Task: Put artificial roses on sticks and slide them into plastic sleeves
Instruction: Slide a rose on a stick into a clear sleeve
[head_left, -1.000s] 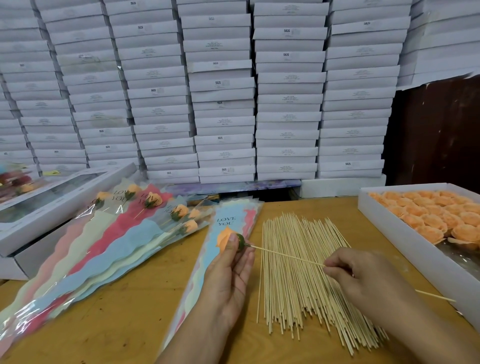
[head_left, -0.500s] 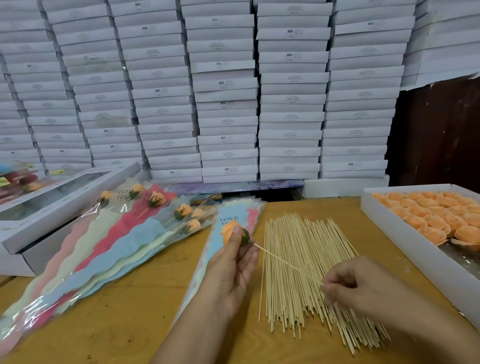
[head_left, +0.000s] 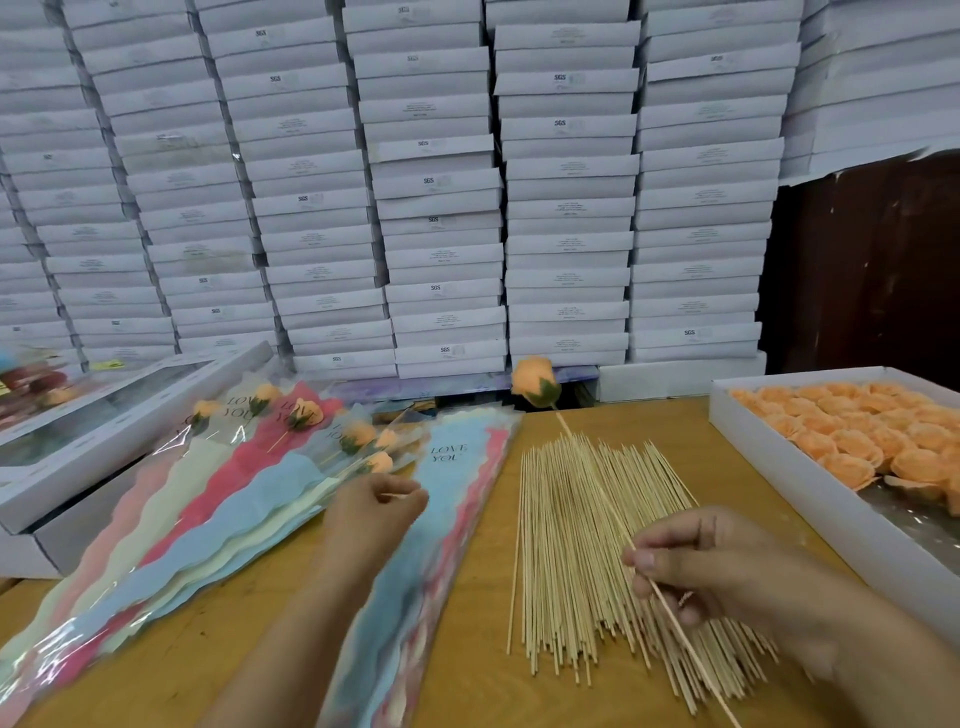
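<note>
My right hand (head_left: 727, 577) pinches a thin wooden stick (head_left: 565, 425) near its lower end. On the stick's far tip an orange artificial rose (head_left: 535, 383) with a green base is raised above the table's back edge. The stick crosses a loose pile of sticks (head_left: 566, 571) lying on the wooden table (head_left: 649, 426). My left hand (head_left: 376, 506) is curled at the left edge of the top plastic "LOVE YOU" sleeve (head_left: 460, 499) and seems to pinch that edge. Finished roses in coloured sleeves (head_left: 234, 499) fan out to the left.
A white box (head_left: 769, 467) with several orange rose heads (head_left: 857, 431) stands at the right. On the left sits a windowed white box (head_left: 104, 415). A wall of stacked white boxes (head_left: 441, 208) closes off the back of the table.
My left hand let go of the rose and dropped to the sleeve stack. My right hand now carries the stick alone and has swung the rose up and to the right.
</note>
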